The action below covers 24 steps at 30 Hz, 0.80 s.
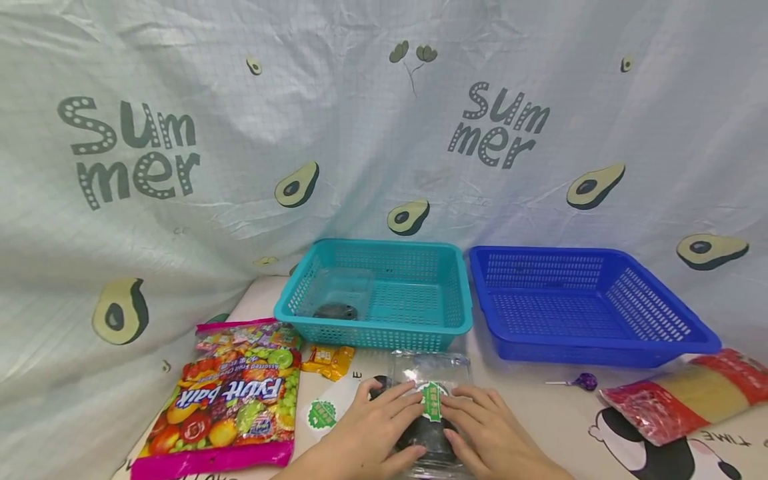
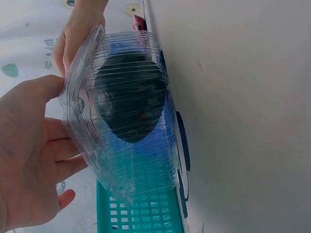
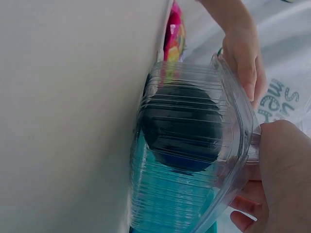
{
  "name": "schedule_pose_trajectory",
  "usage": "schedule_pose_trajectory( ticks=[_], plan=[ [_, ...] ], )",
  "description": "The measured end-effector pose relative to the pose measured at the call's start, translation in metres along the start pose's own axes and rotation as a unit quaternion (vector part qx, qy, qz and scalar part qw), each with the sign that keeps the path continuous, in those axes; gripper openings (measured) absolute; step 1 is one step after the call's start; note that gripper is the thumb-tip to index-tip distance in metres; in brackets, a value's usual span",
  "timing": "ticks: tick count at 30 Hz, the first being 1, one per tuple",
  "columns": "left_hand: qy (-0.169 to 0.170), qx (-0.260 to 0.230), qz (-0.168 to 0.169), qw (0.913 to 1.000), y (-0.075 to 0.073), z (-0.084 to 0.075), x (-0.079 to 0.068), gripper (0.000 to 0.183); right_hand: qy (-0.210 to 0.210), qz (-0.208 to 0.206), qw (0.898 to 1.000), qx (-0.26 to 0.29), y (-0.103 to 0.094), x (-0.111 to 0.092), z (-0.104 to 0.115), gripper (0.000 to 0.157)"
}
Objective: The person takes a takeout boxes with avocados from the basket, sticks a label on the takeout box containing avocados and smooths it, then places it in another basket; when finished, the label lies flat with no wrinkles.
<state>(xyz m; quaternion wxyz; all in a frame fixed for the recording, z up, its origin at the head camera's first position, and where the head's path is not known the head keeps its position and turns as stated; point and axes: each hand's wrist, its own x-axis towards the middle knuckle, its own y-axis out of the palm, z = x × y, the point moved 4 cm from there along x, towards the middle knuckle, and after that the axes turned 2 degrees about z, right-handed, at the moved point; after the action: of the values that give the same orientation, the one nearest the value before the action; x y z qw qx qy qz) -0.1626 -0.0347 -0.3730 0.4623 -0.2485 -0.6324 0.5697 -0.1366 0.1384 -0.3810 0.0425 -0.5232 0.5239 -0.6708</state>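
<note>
A clear plastic clamshell box (image 1: 427,363) stands on the table in front of me, with a dark rounded thing (image 3: 182,126) inside. A green and white label (image 1: 431,401) is stuck on its lid. My left hand (image 1: 366,430) lies on the left half of the lid, its fingers stretched toward the label. From the other side my right hand (image 1: 489,423) rests on the lid, fingers also extended. Ribbed box walls show below both hands in the wrist views, where fingertips touch the lid's rim.
Behind the box stands a teal basket (image 1: 372,331) holding another clear box (image 1: 342,287). A blue basket (image 1: 576,353) is to its right. Fruit candy bag (image 1: 228,400), orange packet (image 1: 329,361) and round green sticker (image 1: 322,414) lie left; a lollipop (image 1: 585,381) and red-yellow package (image 1: 690,397) lie right.
</note>
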Motion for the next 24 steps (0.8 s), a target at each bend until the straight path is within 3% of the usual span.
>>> schedule_pose_trajectory(
  ticks=[6, 9, 12, 14, 18, 21, 24],
  plan=[
    [-0.013, -0.014, -0.004, 0.9998, -0.005, 0.006, -0.001, 0.045, -0.002, -0.01, 1.0, 0.006, -0.004, 0.001, -0.004, 0.028],
    [-0.04, -0.018, -0.017, 0.9989, -0.013, 0.015, -0.006, 0.043, 0.0, -0.028, 1.0, 0.006, -0.012, 0.0, -0.007, 0.033],
    [-0.083, -0.056, 0.0, 0.995, -0.017, 0.024, -0.017, 0.05, 0.017, -0.031, 0.999, 0.002, -0.023, -0.004, -0.01, 0.041],
    [-0.115, -0.116, 0.03, 0.9862, -0.015, 0.029, -0.026, 0.058, 0.044, -0.015, 0.999, 0.002, -0.027, -0.009, -0.01, 0.044],
    [-0.152, -0.25, 0.072, 0.9536, -0.002, 0.031, -0.038, 0.073, 0.13, 0.04, 0.99, 0.035, -0.025, -0.02, -0.008, 0.059],
    [-0.119, -0.302, 0.06, 0.944, 0.009, 0.028, -0.04, 0.084, 0.179, 0.071, 0.977, 0.095, -0.015, -0.027, -0.005, 0.07],
    [-0.069, -0.334, 0.049, 0.9387, 0.021, 0.022, -0.039, 0.092, 0.195, 0.082, 0.969, 0.131, -0.006, -0.033, -0.003, 0.073]
  ],
)
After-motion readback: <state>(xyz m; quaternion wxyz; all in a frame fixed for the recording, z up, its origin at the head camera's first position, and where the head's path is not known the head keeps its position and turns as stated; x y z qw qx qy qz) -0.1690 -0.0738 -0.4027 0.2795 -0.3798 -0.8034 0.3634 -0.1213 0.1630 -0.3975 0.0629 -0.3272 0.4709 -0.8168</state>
